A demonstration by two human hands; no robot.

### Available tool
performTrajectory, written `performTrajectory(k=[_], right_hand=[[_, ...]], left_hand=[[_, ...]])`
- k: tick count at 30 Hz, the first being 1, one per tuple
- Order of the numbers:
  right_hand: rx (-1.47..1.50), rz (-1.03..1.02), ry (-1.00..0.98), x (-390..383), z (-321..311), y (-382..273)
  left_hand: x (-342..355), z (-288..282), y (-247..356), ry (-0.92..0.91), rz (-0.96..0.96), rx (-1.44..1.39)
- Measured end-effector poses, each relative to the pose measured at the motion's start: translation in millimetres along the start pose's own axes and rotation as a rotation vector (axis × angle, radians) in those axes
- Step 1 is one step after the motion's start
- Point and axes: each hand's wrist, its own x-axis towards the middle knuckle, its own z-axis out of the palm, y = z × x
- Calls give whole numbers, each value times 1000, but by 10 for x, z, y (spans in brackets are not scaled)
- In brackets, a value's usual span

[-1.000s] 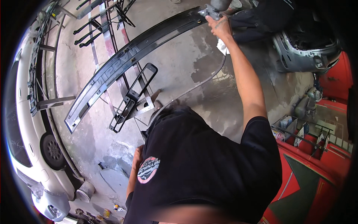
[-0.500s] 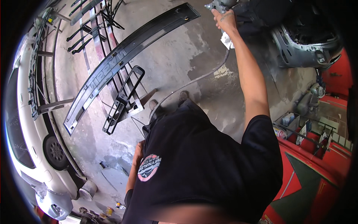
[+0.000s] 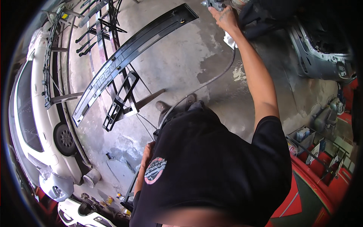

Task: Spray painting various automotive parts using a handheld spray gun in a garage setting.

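Observation:
My right hand (image 3: 226, 19) is raised at the top, closed on a grey spray gun (image 3: 211, 5); a white cloth or paper (image 3: 229, 41) hangs below it, and a grey hose (image 3: 202, 86) runs from there down toward my waist. Left of the gun, a long curved black trim panel (image 3: 149, 36) with raised lettering rests on a metal stand (image 3: 151, 97). A black rectangular frame (image 3: 126, 87) hangs below the panel on that stand. My left hand (image 3: 149, 149) is low at my left side, against my black shirt, its fingers mostly hidden.
A white car (image 3: 41, 132) lines the left, beside a metal rack (image 3: 53, 75), a loose bumper (image 3: 56, 185) and a bucket (image 3: 91, 178). Dark car parts (image 3: 317, 62) and a dark clothed shape (image 3: 264, 15) are upper right. A red car (image 3: 297, 193) and wire shelf (image 3: 310, 143) are lower right.
The gun moved from the panel's right end to just right of and above it, uncovering that end. The panel and surroundings have shifted somewhat in view.

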Motion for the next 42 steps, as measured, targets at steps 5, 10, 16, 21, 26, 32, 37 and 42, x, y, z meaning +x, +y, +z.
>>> performTrajectory(k=[5, 10, 16, 21, 26, 32, 37, 42], right_hand=[[-129, -261, 185, -66, -113, 17], [-42, -95, -142, -892, -244, -286], [234, -244, -427, -1656, 182, -838], [225, -270, -462, -1668, 158, -782], [-40, -42, -136, -1197, -141, -495], [-159, 8, -15, -1252, -102, -633], [-22, -153, -241, -1918, 672, -1414], [97, -242, -515, -2550, 1552, -2257]], left_hand=[[87, 260, -261, 172, 26, -274], [255, 482, -949, 87, -63, -156], [379, 656, -1459, 109, -26, -34], [468, 565, -1482, 72, -52, 38], [564, 497, -1361, 94, 75, -131], [457, 388, -1409, 83, 161, -85], [242, 333, -1854, 238, 130, -150], [-16, 198, -2106, 225, -17, -116]])
